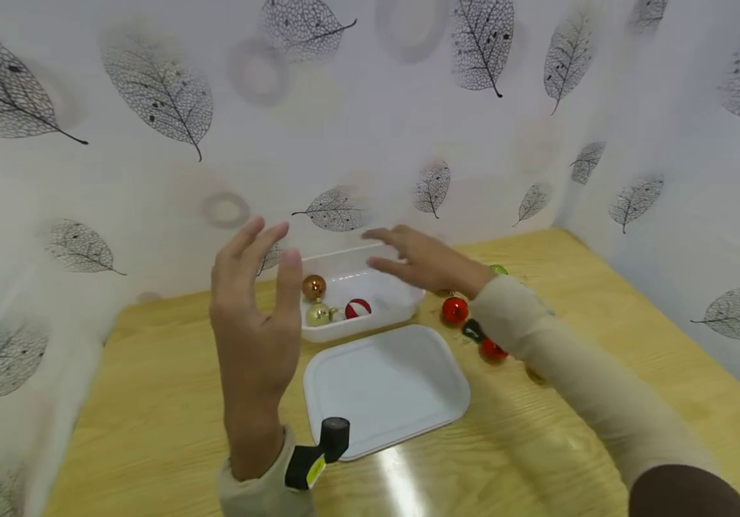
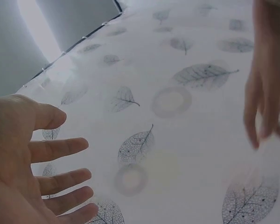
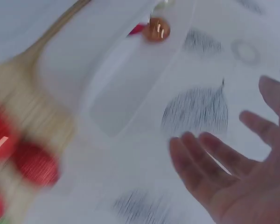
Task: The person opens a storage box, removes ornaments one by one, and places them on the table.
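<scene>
My left hand (image 1: 253, 316) is raised in front of the left end of a white tub (image 1: 389, 291), its fingers spread and holding nothing. Over the tub's right end hovers my right hand (image 1: 424, 260), fingers loosely extended with nothing in them. In the right wrist view that hand (image 3: 238, 172) shows an empty palm. Inside the tub, toward its left, are a copper ball ornament (image 1: 314, 287), a pale gold one (image 1: 318, 314) and a red-and-white one (image 1: 358, 309). A flat white lid or tray (image 1: 385, 391) lies on the table just in front of the tub.
Right of the tub lie shiny red balls (image 1: 454, 310), a dark small object (image 1: 473, 330) and a green ball (image 1: 499, 270), partly behind my right sleeve (image 1: 576, 373). A wall covering (image 1: 370, 143) with leaf prints stands behind the wooden table (image 1: 150, 402).
</scene>
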Motion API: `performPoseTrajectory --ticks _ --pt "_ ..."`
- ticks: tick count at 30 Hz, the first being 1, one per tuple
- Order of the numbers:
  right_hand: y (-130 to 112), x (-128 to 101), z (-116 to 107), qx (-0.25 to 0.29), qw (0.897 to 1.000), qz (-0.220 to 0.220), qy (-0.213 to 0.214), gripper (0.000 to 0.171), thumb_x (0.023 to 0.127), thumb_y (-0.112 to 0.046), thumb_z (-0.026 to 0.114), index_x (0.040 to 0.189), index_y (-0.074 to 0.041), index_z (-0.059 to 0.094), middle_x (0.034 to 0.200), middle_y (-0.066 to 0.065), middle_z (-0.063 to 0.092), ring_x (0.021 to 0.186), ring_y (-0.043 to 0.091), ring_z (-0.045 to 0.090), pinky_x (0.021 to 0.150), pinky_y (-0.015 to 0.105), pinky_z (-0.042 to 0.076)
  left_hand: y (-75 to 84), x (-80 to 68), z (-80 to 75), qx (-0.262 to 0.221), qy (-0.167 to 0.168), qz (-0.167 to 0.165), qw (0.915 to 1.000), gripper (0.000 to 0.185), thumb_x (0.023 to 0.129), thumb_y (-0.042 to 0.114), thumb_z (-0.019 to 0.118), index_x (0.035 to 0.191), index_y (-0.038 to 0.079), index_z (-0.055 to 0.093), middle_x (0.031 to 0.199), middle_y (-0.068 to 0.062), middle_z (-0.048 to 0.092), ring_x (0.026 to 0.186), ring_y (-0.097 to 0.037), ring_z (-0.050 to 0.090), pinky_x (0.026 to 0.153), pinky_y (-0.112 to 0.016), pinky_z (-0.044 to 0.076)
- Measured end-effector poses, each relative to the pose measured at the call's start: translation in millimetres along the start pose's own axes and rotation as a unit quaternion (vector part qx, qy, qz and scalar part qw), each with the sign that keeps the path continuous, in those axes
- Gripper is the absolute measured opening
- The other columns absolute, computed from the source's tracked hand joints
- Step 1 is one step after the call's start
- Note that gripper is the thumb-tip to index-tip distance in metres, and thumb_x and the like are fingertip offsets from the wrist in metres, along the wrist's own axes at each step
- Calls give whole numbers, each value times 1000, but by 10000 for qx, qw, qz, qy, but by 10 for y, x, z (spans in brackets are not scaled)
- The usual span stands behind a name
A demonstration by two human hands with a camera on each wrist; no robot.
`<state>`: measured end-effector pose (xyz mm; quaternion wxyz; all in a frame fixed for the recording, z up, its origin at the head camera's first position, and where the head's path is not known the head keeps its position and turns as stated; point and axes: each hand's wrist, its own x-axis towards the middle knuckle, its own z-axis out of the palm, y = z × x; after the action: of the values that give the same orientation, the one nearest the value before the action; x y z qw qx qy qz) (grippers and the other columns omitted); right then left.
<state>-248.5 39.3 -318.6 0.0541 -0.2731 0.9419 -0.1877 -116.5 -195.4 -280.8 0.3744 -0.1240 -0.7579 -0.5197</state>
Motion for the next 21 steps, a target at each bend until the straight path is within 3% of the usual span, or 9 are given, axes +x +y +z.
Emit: performPoseTrajectory --ticks 2,4,7,9,13,16,21 --pt "271 -488 -115 -152 9979 381 507 58 106 -47 49 155 -18 40 140 19 51 114 36 59 96 56 54 24 -13 33 -86 -6 57 9999 30 102 17 61 129 6 69 144 -7 55 139 -19 44 118 -42 37" --pt "544 -968 -86 -470 9923 861 754 61 105 -51 48 153 -13 42 135 22 52 110 37 60 91 58 55 47 -25 65 -161 -29 93 9998 30 101 16 62 128 6 70 144 -8 55 139 -19 44 118 -42 36" --pt "855 -1547 159 -990 9820 1511 543 72 102 -61 47 153 -10 39 127 24 53 101 38 59 73 53 58 83 -42 120 -254 -109 125 9995 29 101 15 62 128 6 70 144 -7 55 139 -18 43 117 -43 37" --pt "978 -1806 361 -1169 9765 1781 325 81 98 -68 47 156 -12 35 121 24 53 95 36 57 59 47 56 109 -55 166 -304 -202 157 9992 29 101 16 62 128 6 70 144 -7 55 139 -18 43 117 -43 37" --pt "1054 -1781 702 -1416 9775 1556 162 84 94 -73 49 160 -23 30 111 19 52 83 30 54 47 37 49 63 -39 149 -172 -312 200 9992 30 102 17 61 128 6 70 145 -7 54 139 -18 42 118 -44 36" --pt "1066 -1680 852 -1652 9792 1159 191 70 98 -64 52 155 -26 39 109 18 51 80 28 56 46 37 51 36 -54 129 -70 -332 172 9993 30 102 18 61 129 6 69 146 -8 54 140 -18 41 118 -44 35" --pt "1001 -1534 797 -1495 9840 909 323 42 104 -41 58 139 -19 51 103 18 55 75 26 58 53 40 56 27 -78 82 -43 -300 -18 9995 32 103 19 60 132 8 68 147 -6 53 140 -16 40 117 -44 36"
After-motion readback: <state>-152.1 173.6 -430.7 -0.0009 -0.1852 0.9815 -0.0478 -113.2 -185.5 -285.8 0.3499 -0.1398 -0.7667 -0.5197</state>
